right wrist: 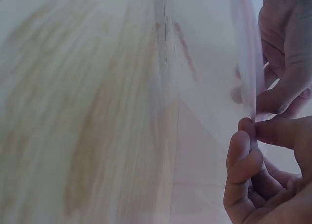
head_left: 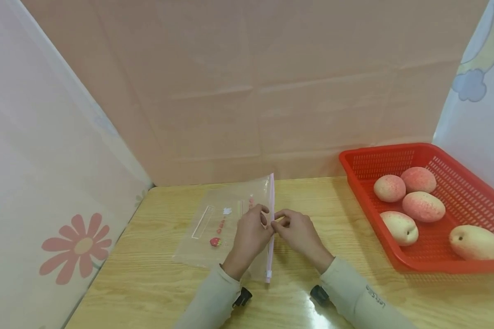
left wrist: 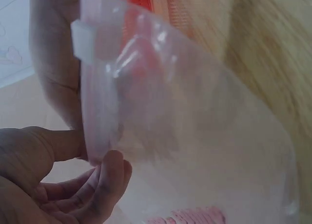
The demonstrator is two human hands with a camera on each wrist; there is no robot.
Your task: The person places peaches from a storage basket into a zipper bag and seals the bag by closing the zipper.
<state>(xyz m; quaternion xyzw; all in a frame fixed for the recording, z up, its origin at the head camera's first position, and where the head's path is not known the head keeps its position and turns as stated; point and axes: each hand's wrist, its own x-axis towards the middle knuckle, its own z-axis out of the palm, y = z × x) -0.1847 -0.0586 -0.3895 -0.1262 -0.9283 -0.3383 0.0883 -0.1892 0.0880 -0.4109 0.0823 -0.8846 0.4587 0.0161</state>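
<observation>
Nearer than our left hand [head_left: 251, 232] and right hand [head_left: 301, 232], a white slider [head_left: 268, 274] sits on the pink zip strip [head_left: 272, 194] we pinch midway with both hands. Left of them, over the tabletop [head_left: 136, 265], spreads the clear bag [head_left: 229, 229], printed with a strawberry [head_left: 215, 241] and white-outlined box [head_left: 203, 222].

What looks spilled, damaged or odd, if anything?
Nothing stands out: five pinkish oval fruits lie inside the red plastic basket; the left hand and right hand pinch the pink edge of the clear plastic bag.
</observation>
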